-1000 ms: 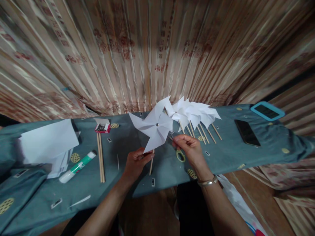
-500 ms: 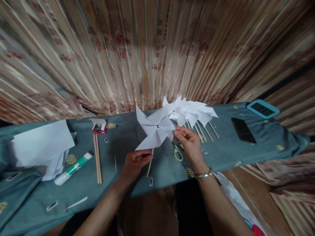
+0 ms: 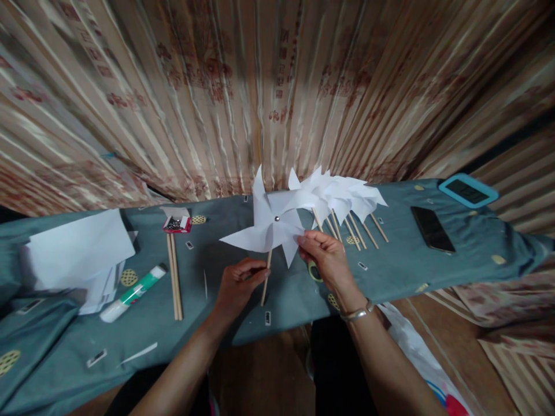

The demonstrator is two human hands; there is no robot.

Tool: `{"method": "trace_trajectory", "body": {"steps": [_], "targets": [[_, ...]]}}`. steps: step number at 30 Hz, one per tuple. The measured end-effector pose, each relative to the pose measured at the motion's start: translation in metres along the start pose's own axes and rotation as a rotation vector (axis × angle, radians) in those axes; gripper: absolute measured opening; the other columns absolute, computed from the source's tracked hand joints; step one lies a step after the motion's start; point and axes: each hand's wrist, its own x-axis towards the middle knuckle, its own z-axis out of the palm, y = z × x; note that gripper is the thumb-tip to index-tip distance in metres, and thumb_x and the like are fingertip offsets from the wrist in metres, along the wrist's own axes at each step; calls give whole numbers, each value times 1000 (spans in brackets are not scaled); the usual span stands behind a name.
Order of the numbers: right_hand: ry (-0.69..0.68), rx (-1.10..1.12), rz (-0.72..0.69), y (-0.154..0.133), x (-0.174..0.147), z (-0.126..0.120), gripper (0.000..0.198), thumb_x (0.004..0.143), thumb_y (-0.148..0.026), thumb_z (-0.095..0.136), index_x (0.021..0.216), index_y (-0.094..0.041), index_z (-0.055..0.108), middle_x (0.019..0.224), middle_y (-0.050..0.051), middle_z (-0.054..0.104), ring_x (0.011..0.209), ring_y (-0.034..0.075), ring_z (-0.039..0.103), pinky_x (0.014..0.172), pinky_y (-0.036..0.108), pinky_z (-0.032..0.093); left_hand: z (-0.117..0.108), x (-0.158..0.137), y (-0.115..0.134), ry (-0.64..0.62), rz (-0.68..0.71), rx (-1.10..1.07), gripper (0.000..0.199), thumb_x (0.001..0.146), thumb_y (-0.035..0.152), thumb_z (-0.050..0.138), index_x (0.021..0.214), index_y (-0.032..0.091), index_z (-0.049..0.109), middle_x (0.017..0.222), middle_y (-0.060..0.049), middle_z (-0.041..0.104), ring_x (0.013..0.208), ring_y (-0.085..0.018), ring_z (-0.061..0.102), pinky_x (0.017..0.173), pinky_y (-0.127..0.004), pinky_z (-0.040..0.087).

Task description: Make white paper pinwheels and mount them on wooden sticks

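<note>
A white paper pinwheel [image 3: 271, 228] with a shiny pin at its centre is held up over the cloth. Its wooden stick is pinched between the thumb and fingers of my left hand [image 3: 243, 283], and the stick's lower end shows below them. At the right, the thumb and forefinger of my right hand [image 3: 325, 254] are closed at the edge of one blade. Behind the right hand, scissors [image 3: 314, 271] are mostly covered. Several finished pinwheels [image 3: 342, 196] lie overlapping at the back, with their sticks pointing toward me.
On the cloth-covered table [image 3: 286, 300], paper sheets [image 3: 82, 248] lie at the left beside a glue stick [image 3: 133, 293]. Loose sticks [image 3: 175, 277] lie below a small red box [image 3: 177, 222] of pins. A phone [image 3: 432, 229] and a blue-framed device [image 3: 468, 190] are at the right.
The pinwheel's blades have turned about the pin, so one now points up and another left. My right hand has moved slightly down and left; my left hand still grips the stick.
</note>
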Motion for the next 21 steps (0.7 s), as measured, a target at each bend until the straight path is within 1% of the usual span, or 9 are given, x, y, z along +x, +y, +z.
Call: {"method": "trace_trajectory", "body": {"steps": [5,9,11,14,18,21], "targets": [[-77,34,59,0,-6,5,32,56,-45,88,64,-20,70,49,-4,60,44,7,47,42,21,30,0,0,-1,5,-8,3,16,64,33,76,71,19,78,70,-3,71,66,-16,62,67,-26,49],[-150,45,85,3,-9,9,31,59,-45,87,65,-19,72,59,-1,68,47,7,51,43,21,32,0,0,-2,4,6,-19,15,65,31,76,73,19,79,72,-3,71,68,-16,63,68,-25,48],[-173,54,101,3,-10,11,31,60,-45,87,65,-19,72,60,-1,70,47,7,52,44,21,33,-1,0,-2,0,18,-21,14,66,30,76,74,19,79,72,-2,71,68,-15,62,68,-25,48],[-182,64,122,3,-11,12,31,60,-45,87,63,-19,71,59,-1,71,47,7,52,44,20,33,-1,0,-1,2,30,-12,12,66,29,76,72,19,78,70,-2,70,66,-15,62,66,-24,47],[-184,74,134,0,-11,11,32,60,-45,87,59,-18,69,58,-1,70,47,6,51,44,19,33,-1,0,-1,13,26,-10,14,66,30,75,71,18,79,71,-3,72,66,-16,62,66,-25,47],[-194,97,171,-1,-11,9,31,60,-43,88,60,-18,70,58,-1,70,47,6,53,45,18,35,0,1,-1,14,18,-29,15,64,30,77,71,18,79,71,-3,72,67,-16,63,66,-25,48]]}}
